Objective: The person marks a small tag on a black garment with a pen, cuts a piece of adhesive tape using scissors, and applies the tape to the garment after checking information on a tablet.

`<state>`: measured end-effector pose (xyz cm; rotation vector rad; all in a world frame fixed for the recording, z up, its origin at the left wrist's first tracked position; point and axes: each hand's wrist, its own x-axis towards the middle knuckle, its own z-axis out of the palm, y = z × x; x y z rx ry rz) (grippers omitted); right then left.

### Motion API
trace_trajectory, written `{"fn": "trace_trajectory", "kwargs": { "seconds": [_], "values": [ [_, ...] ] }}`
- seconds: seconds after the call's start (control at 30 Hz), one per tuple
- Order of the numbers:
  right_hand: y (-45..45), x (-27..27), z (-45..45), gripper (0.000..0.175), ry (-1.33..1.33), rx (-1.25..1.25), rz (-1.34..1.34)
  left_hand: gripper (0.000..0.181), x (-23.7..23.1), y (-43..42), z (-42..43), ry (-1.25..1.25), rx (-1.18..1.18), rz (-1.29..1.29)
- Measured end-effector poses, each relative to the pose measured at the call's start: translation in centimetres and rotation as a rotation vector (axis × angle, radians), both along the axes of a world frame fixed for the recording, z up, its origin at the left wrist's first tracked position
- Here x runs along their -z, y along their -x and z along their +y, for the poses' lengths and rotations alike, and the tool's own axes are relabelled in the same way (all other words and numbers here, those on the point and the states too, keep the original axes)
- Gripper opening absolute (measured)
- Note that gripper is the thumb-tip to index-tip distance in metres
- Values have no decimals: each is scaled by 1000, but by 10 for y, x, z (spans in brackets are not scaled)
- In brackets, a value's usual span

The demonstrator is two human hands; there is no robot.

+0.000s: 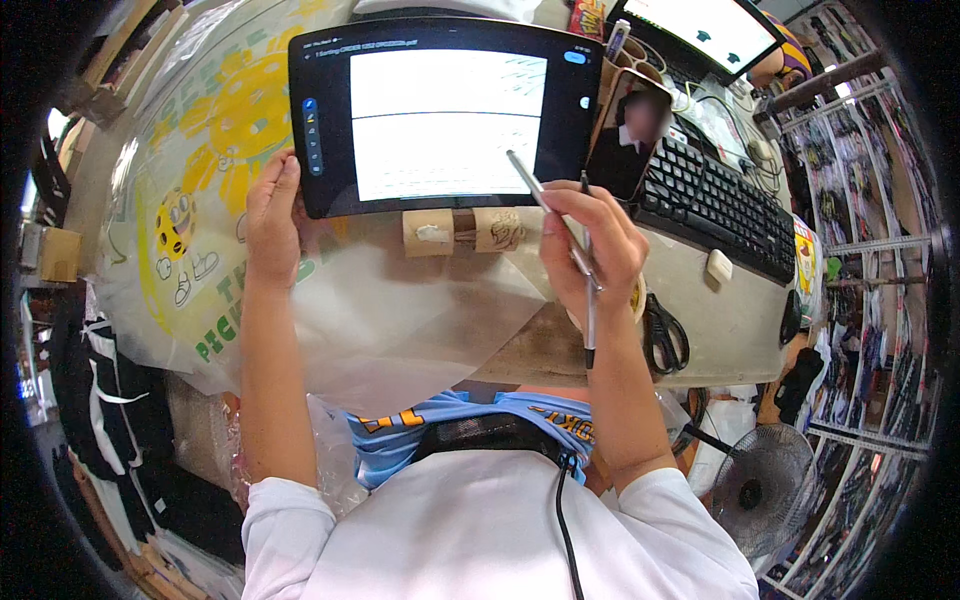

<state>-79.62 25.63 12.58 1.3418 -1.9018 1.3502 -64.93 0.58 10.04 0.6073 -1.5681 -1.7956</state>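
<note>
My left hand (274, 217) grips the lower left edge of a black tablet (442, 208), its thumb along the side. The tablet is propped up and shows a bright white page with faint marks. My right hand (596, 240) holds a silver stylus (531, 178), whose tip is on or just over the lower right of the page. A second slim pen (590, 322) runs upright through the same hand, its dark end pointing down. Beneath the tablet's lower edge lie two cardboard rolls (427, 234). A roll of tape is partly hidden behind my right wrist.
Printed clear plastic film (217, 277) covers the table's left part. To the right are black scissors (664, 335), a phone (630, 135), a black keyboard (720, 199), a white eraser-like block (719, 266), a mouse (790, 316) and a monitor (705, 30). A fan (761, 487) stands below right.
</note>
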Motion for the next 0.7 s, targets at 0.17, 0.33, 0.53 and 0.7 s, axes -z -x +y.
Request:
{"fn": "trace_trajectory", "kwargs": {
  "seconds": [0.17, 0.33, 0.53, 0.7],
  "values": [
    [-2, -2, -1, 27, -61, -35, 9, 29, 1, 0, -4, -7, 78, 48],
    [-4, -3, -3, 27, -72, -26, -23, 28, 5, -2, -4, -1, 47, 38],
    [-2, -3, 0, 22, -32, -9, -37, 28, 3, -1, -7, 2, 90, 40],
    [0, -2, 0, 21, -15, 2, -41, 27, 2, -1, -3, -11, 71, 52]
  ]
}}
